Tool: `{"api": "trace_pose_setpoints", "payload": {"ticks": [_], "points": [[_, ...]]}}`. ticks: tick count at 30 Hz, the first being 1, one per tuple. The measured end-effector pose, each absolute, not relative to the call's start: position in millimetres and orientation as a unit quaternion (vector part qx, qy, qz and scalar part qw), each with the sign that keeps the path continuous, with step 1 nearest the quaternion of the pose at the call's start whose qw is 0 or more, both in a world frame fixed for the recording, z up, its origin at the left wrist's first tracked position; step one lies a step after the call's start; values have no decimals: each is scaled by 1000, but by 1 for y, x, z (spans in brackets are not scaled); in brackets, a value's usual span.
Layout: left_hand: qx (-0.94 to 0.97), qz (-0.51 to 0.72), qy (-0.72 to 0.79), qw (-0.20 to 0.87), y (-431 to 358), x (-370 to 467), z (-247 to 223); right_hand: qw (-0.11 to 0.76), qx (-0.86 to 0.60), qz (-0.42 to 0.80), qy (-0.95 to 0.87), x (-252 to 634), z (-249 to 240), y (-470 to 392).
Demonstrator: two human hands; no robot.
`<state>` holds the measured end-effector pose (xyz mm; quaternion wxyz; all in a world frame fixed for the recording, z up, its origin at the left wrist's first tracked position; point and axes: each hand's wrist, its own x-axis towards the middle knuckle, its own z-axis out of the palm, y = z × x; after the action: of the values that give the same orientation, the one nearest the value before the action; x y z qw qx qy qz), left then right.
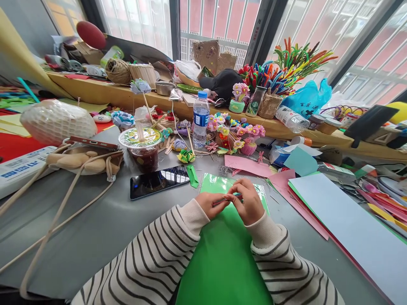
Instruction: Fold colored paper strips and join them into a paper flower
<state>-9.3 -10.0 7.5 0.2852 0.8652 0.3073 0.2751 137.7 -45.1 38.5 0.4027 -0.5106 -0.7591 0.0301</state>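
Note:
Over a green sheet [227, 258], my two hands meet, fingers closed together. A slender dark object [219, 202] runs between them; its kind is mostly hidden by the fingers. My left hand [208, 204] grips one end of it. At the other end, the bent fingers of my right hand [249, 204] pinch it. Clear plastic [218, 181] shines at the far end of the green sheet, just beyond my hands. To the left lies a black phone [160, 183], with a green paper strip [192, 176] near its right end.
A cup with a dark drink [142, 154] and a water bottle [200, 123] stand behind the phone. At left is a bag with cords [85, 163]. Stacked paper [343, 228] covers the right side. Handmade flowers [237, 131] and a cluttered wooden ledge [178, 106] line the back.

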Motion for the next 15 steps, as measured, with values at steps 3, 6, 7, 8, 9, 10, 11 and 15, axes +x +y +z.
{"api": "trace_pose_setpoints", "payload": {"ticks": [3,6,7,8,9,10,11,15], "points": [[864,273,314,284,-12,-9,10,412,-511,50,-753,144,43,-43],[869,257,315,281,-13,-9,12,400,-512,49,-758,155,50,-42],[869,256,315,282,-13,-9,12,388,-507,42,-769,158,53,-42],[868,257,315,286,-14,-9,12,370,-499,34,-783,160,55,-42],[865,261,316,292,-14,-9,12,347,-491,25,-799,161,57,-42],[861,264,317,297,-14,-9,12,323,-482,17,-814,161,58,-43],[859,266,318,301,-14,-8,11,298,-475,9,-828,161,59,-43],[864,262,323,285,-15,-8,10,241,-474,-19,-847,153,60,-45]]}}
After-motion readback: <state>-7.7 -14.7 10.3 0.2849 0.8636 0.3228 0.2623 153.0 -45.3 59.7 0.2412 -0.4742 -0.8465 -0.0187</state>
